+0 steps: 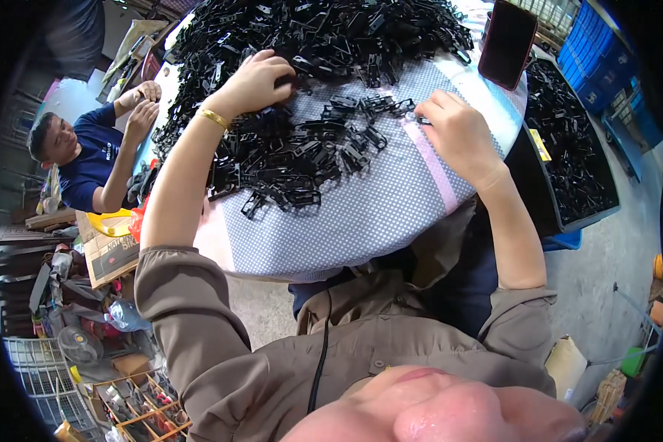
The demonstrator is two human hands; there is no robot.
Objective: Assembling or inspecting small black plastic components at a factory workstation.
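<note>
A large heap of black plastic clip-like parts [324, 37] covers the far side of the table, with a looser spread of the same parts [295, 158] nearer to me. My left hand [254, 85], with a gold bracelet at the wrist, reaches over the heap's left side. Its thumb and fingers are apart and bent over the parts; the fingertips are partly hidden. To the right, my right hand [455, 132] is closed in a pinch at the edge of the spread. A small black plastic part [405, 107] shows at its fingertips.
A patterned cloth [331, 236] covers the table. A phone [508, 44] stands upright at the far right. Beside the table, a black crate [552, 184] holds more black parts; blue crates [593, 51] stand behind. A co-worker [88, 158] sits at the left edge, hands over the table.
</note>
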